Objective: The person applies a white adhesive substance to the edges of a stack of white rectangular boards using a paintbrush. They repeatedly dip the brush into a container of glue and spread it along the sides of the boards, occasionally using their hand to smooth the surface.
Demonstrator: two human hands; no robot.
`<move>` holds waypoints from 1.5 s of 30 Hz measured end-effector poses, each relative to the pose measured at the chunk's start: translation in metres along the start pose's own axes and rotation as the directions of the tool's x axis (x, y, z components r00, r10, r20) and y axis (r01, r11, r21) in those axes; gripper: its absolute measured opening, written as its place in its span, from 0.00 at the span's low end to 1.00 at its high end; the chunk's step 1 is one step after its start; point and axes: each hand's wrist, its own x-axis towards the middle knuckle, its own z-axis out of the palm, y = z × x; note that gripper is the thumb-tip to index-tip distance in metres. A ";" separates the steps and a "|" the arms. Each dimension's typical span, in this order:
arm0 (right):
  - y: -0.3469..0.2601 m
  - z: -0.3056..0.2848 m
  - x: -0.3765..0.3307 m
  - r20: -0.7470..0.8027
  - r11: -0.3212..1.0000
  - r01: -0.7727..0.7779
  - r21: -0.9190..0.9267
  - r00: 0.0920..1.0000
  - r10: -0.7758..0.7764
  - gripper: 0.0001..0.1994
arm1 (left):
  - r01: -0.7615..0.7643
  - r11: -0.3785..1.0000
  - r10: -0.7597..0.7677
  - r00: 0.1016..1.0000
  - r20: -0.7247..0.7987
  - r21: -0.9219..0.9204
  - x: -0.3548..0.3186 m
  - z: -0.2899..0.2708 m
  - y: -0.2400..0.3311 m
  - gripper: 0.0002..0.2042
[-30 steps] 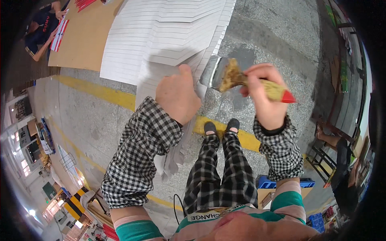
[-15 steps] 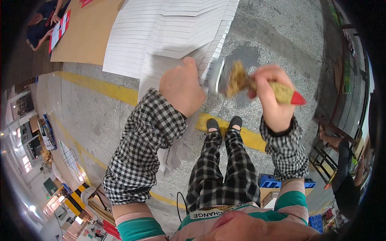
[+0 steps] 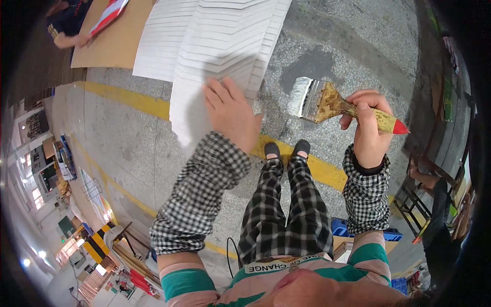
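Overlapping white sheets with rows of dark lines and stepped edges (image 3: 225,30) spread out in front of me. My left hand (image 3: 231,113) rests on their near part, fingers stretched out and thumb pointing right. To the right, over the floor and apart from the sheets, my right hand (image 3: 372,123) is closed around the handle of a wide paintbrush (image 3: 330,102). The brush has a stained yellowish handle with a red tip and a metal band. Its bristles are coated white and point left, toward the sheets.
A brown board (image 3: 110,36) lies at the far left. Beside it a person's arm (image 3: 71,41) reaches to a red and white sheet (image 3: 110,18). A yellow stripe (image 3: 128,100) crosses the grey floor; a blue crate (image 3: 342,227) stands near my right elbow.
My left hand has gone from a curled grip to lying flat with fingers stretched. The paintbrush has moved right, away from the sheets' edge. The other person's red and white sheet has shifted farther away.
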 end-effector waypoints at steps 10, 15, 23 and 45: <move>-0.007 0.002 -0.014 0.013 0.996 -0.079 0.045 0.997 0.078 0.06 | 0.218 0.965 -0.233 0.968 0.096 0.149 0.011 0.029 0.019 0.35; -0.005 0.009 -0.014 0.040 0.993 -0.094 0.077 0.995 0.091 0.06 | 0.125 0.992 -0.126 0.950 0.287 0.020 0.013 -0.025 -0.004 0.39; 0.009 0.051 0.009 0.075 0.996 0.021 0.085 0.997 -0.027 0.04 | -0.084 0.922 0.180 0.957 0.228 -0.377 0.027 -0.055 -0.049 0.20; 0.017 0.065 -0.003 0.373 0.937 0.255 -0.238 0.915 -0.154 0.02 | -0.175 0.869 0.342 0.889 0.306 -0.463 0.042 -0.065 -0.055 0.12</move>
